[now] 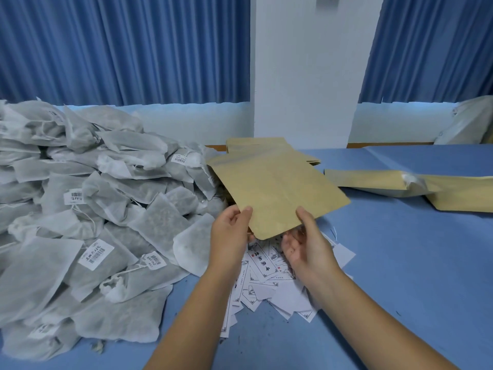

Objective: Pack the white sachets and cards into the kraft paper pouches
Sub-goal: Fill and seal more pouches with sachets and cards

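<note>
Over the cards [262,260], kraft pouch [274,188] pinched by left hand [229,236] and right hand [309,244]; thumbs above, fingers [289,243] beneath. Leftward, white sachets [93,209] heaped.

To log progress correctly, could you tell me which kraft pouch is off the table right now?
The kraft pouch pinched at its near edge by the left hand and right hand; the stack behind and wrapped bundle lie on the table.
</note>
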Available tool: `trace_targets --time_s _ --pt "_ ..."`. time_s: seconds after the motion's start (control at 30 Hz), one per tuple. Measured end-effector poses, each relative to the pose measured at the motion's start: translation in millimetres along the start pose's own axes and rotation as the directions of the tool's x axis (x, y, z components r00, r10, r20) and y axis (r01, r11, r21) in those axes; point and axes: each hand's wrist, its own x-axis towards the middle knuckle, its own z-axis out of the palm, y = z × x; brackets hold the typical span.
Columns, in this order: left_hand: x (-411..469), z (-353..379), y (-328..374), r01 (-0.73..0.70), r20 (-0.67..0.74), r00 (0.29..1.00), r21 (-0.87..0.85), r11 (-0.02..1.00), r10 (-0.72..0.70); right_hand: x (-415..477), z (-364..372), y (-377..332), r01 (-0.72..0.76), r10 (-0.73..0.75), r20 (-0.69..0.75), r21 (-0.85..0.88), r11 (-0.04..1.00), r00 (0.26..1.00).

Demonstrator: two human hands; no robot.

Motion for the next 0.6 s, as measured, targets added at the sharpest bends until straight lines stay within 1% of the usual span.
trace_targets --time_s 0.07,0.13,0.2,0.27,0.33,0.4,0.5,0.6 --pt "-0.8 2.6 0.1 0.108 0.066 0.992 0.000 0.994 -0.107 0.6 2.4 0.0 0.045 -0.039 0.042 -0.147 0.988 0.998" --pt "-1.4 3.6 1.2 0.184 0.100 0.978 0.013 0.983 -0.184 2.3 2.9 1.9 0.053 -0.054 0.002 -0.266 0.963 0.999" --pt "-0.9 2.4 2.4 0.231 0.076 0.970 -0.005 0.973 -0.230 3.2 2.0 1.5 0.032 -0.045 -0.035 -0.306 0.952 0.998" --pt "1.5 -0.5 4.7 0.248 0.060 0.968 -0.075 0.966 -0.244 4.1 2.5 -1.7 0.004 -0.017 -0.050 -0.252 0.968 0.999" --pt "6.2 -5.0 7.0 0.209 0.046 0.978 -0.152 0.966 -0.204 4.5 1.9 -4.4 -0.014 0.012 -0.018 -0.121 0.993 1.000" --pt "9.8 -9.0 8.6 0.121 0.016 0.993 -0.199 0.973 -0.120 3.2 2.2 -3.8 -0.014 0.015 0.034 -0.029 0.999 0.999" --pt "8.7 -10.7 12.1 -0.064 0.014 0.998 -0.136 0.989 0.066 1.4 3.6 -2.0 0.010 -0.010 0.078 0.000 1.000 0.997" --pt "1.4 -8.7 14.2 -0.192 -0.010 0.981 -0.094 0.977 0.192 0.9 3.5 -8.1 -0.040 0.038 0.150 0.005 0.999 0.988"
